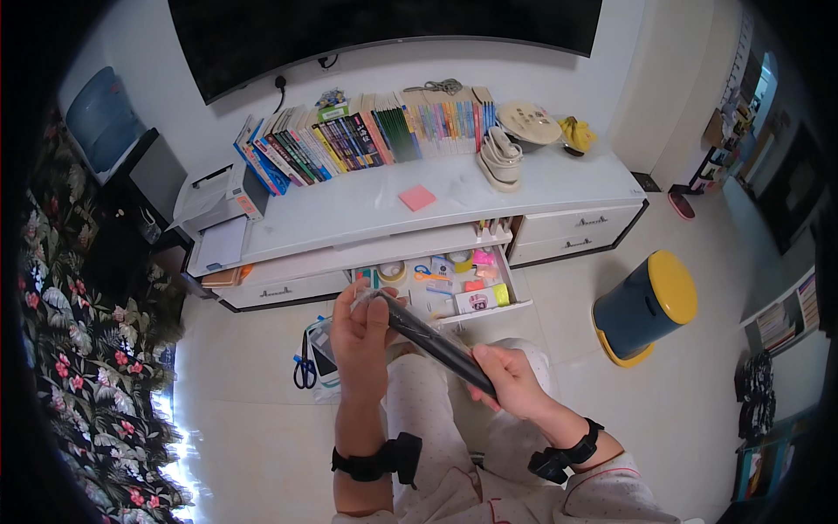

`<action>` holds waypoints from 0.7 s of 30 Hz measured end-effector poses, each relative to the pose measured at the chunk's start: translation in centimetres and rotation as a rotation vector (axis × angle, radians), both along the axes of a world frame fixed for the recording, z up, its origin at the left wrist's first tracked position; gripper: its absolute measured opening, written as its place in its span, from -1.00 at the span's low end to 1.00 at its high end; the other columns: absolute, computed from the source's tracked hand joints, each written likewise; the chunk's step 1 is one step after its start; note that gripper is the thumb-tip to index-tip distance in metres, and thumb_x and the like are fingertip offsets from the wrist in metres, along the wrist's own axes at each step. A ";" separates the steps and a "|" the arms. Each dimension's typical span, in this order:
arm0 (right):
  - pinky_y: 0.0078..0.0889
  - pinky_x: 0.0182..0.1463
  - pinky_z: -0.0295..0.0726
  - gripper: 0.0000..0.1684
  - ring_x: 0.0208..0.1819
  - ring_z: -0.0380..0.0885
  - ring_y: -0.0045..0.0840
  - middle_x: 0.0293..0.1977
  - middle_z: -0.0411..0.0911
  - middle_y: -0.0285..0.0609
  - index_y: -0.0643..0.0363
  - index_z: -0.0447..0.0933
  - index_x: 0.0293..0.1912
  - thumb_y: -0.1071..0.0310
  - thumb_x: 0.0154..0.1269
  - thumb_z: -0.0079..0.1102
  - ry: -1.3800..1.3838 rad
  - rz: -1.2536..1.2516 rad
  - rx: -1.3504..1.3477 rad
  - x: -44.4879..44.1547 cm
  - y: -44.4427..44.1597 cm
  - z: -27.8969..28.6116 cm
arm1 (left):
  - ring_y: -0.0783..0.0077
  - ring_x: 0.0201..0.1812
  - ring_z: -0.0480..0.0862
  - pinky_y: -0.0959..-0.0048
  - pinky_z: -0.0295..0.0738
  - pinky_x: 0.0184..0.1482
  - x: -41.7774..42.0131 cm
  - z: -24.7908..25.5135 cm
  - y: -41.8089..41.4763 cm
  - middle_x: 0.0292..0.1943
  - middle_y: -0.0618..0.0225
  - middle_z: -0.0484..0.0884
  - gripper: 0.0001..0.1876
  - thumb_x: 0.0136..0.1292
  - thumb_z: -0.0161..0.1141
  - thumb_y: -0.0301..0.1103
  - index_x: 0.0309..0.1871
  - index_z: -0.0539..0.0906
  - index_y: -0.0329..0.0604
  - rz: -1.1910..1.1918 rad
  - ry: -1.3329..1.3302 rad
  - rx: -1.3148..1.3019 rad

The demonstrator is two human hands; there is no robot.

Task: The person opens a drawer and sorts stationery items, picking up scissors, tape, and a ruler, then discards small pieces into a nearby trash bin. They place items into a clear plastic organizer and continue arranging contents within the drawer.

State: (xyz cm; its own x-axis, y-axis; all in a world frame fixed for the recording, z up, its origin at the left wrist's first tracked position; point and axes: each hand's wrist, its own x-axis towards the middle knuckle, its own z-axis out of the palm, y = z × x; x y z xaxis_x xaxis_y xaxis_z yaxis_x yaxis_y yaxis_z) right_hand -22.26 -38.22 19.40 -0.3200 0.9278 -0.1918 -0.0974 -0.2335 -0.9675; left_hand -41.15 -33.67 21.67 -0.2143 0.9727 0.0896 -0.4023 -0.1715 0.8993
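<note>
A long black object in clear plastic wrap (440,346) slants between my hands, above my knees; its exact kind I cannot tell. My left hand (368,318) pinches the wrap at its upper left end. My right hand (507,378) grips its lower right end. Just beyond is an open drawer (522,303) holding rolls of tape (393,271), orange-handled scissors (429,275) and several small packets. On the floor to the left, dark-handled scissors (305,372) lie beside a teal-edged container (323,354), partly hidden by my left hand.
A white cabinet (340,216) bears a printer (219,196), a row of books (366,137), pink sticky notes (417,198), a white shoe-like item (501,164) and bananas (577,135). A blue bin with a yellow lid (638,314) stands at right. A floral curtain (98,367) hangs at left.
</note>
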 end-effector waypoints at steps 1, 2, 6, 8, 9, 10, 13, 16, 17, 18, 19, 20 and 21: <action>-0.67 -0.73 0.21 -0.54 -0.80 0.24 -0.77 -0.68 0.44 -0.32 0.21 0.49 -0.31 0.08 0.49 -0.26 -0.004 -0.008 -0.009 -0.1 0.0 -0.1 | 0.42 -0.11 0.62 0.51 0.67 -0.18 0.0 -0.2 0.1 -0.13 0.24 0.56 -0.71 0.36 0.06 -0.30 0.08 0.42 -0.21 -0.033 -0.002 -0.026; -0.67 -0.73 0.20 -0.53 -0.80 0.24 -0.77 -0.69 0.43 -0.33 0.20 0.48 -0.32 0.07 0.49 -0.27 -0.008 -0.016 -0.019 -0.1 -0.1 -0.2 | 0.42 -0.09 0.61 0.52 0.66 -0.16 0.0 -0.6 0.2 -0.13 0.25 0.55 -0.67 0.36 0.06 -0.31 0.12 0.40 -0.24 -0.065 -0.005 -0.053; -0.67 -0.75 0.17 -0.53 -0.81 0.23 -0.76 -0.70 0.42 -0.33 0.18 0.47 -0.35 0.06 0.49 -0.26 0.022 -0.048 -0.074 -0.4 0.0 -0.7 | 0.44 -0.09 0.61 0.53 0.65 -0.13 0.4 -1.5 0.3 -0.13 0.30 0.55 -0.62 0.34 0.09 -0.32 0.15 0.39 -0.29 -0.134 -0.082 -0.091; -0.67 -0.77 0.16 -0.53 -0.81 0.23 -0.76 -0.70 0.41 -0.33 0.18 0.47 -0.35 0.05 0.48 -0.25 0.029 -0.072 -0.123 -0.6 0.1 -0.9 | 0.45 -0.09 0.61 0.53 0.66 -0.14 0.6 -2.1 0.2 -0.14 0.30 0.55 -0.62 0.33 0.10 -0.32 0.14 0.40 -0.29 -0.149 -0.086 -0.108; -0.66 -0.77 0.15 -0.54 -0.82 0.22 -0.76 -0.70 0.41 -0.33 0.18 0.47 -0.35 0.05 0.48 -0.24 0.026 -0.081 -0.130 -0.6 0.1 -1.1 | 0.45 -0.09 0.61 0.52 0.66 -0.14 0.6 -2.3 0.1 -0.14 0.30 0.56 -0.63 0.33 0.11 -0.32 0.14 0.40 -0.29 -0.156 -0.089 -0.115; -0.66 -0.78 0.13 -0.54 -0.82 0.22 -0.76 -0.70 0.41 -0.33 0.18 0.48 -0.35 0.05 0.48 -0.23 0.023 -0.088 -0.137 -0.6 0.0 -1.2 | 0.45 -0.10 0.61 0.52 0.66 -0.14 0.7 -2.4 0.1 -0.15 0.30 0.56 -0.62 0.32 0.12 -0.32 0.13 0.40 -0.29 -0.165 -0.089 -0.106; -0.65 -0.80 0.10 -0.52 -0.84 0.18 -0.75 -0.72 0.39 -0.32 0.20 0.48 -0.35 0.04 0.48 -0.23 0.076 -0.092 -0.190 -0.6 0.2 -1.5 | 0.42 -0.10 0.62 0.51 0.65 -0.13 0.7 -2.4 -0.1 -0.15 0.28 0.57 -0.62 0.30 0.15 -0.32 0.11 0.41 -0.30 -0.190 -0.082 -0.087; -0.64 -0.82 0.07 -0.48 -0.88 0.14 -0.73 -0.76 0.36 -0.30 0.25 0.48 -0.36 0.02 0.47 -0.23 0.197 0.000 -0.283 0.2 0.5 -1.8 | 0.40 -0.08 0.62 0.48 0.61 -0.08 0.9 -2.1 -0.4 -0.13 0.26 0.59 -0.64 0.30 0.15 -0.35 0.10 0.41 -0.31 -0.230 -0.051 -0.080; -0.63 -0.82 0.06 -0.47 -0.89 0.12 -0.73 -0.77 0.34 -0.29 0.27 0.48 -0.36 0.01 0.47 -0.23 0.245 0.046 -0.319 0.5 0.6 -2.0 | 0.40 -0.09 0.62 0.48 0.60 -0.07 0.9 -1.8 -0.4 -0.14 0.26 0.59 -0.65 0.30 0.15 -0.34 0.08 0.42 -0.30 -0.246 -0.032 -0.075; -0.62 -0.83 0.05 -0.45 -0.90 0.11 -0.72 -0.78 0.33 -0.27 0.29 0.47 -0.35 -0.01 0.46 -0.23 0.274 0.072 -0.390 0.6 0.7 -2.1 | 0.40 -0.09 0.62 0.47 0.59 -0.05 0.9 -1.7 -0.5 -0.14 0.27 0.59 -0.66 0.30 0.16 -0.33 0.07 0.43 -0.30 -0.264 -0.014 -0.072; -0.62 -0.83 0.04 -0.43 -0.91 0.10 -0.71 -0.79 0.32 -0.26 0.31 0.47 -0.35 -0.03 0.46 -0.23 0.304 0.097 -0.460 0.6 0.7 -2.3 | 0.41 -0.09 0.62 0.46 0.59 -0.04 0.9 -1.7 -0.5 -0.14 0.26 0.59 -0.66 0.31 0.15 -0.33 0.06 0.42 -0.29 -0.288 0.000 -0.066; -0.61 -0.83 0.03 -0.40 -0.92 0.09 -0.70 -0.80 0.31 -0.25 0.33 0.46 -0.35 -0.05 0.45 -0.23 0.333 0.123 -0.531 0.7 0.8 -2.5 | 0.41 -0.09 0.62 0.46 0.58 -0.03 0.9 -1.6 -0.5 -0.14 0.25 0.59 -0.67 0.31 0.14 -0.32 0.06 0.41 -0.28 -0.312 0.014 -0.060; -0.61 -0.83 0.03 -0.39 -0.92 0.09 -0.70 -0.80 0.31 -0.25 0.34 0.46 -0.34 -0.07 0.45 -0.23 0.361 0.140 -0.544 0.8 0.8 -2.9 | 0.41 -0.09 0.62 0.45 0.58 -0.02 1.0 -1.6 -0.4 -0.14 0.25 0.59 -0.68 0.32 0.13 -0.32 0.05 0.40 -0.27 -0.335 0.025 -0.053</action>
State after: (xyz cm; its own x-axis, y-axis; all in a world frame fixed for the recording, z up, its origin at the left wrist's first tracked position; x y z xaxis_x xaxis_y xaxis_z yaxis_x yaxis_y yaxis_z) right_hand -21.46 -37.39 16.49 -0.5625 0.6739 -0.4791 -0.3258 -0.7132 -0.6207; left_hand -40.20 -34.07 20.09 0.1200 0.9920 0.0383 -0.4062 0.0139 0.9137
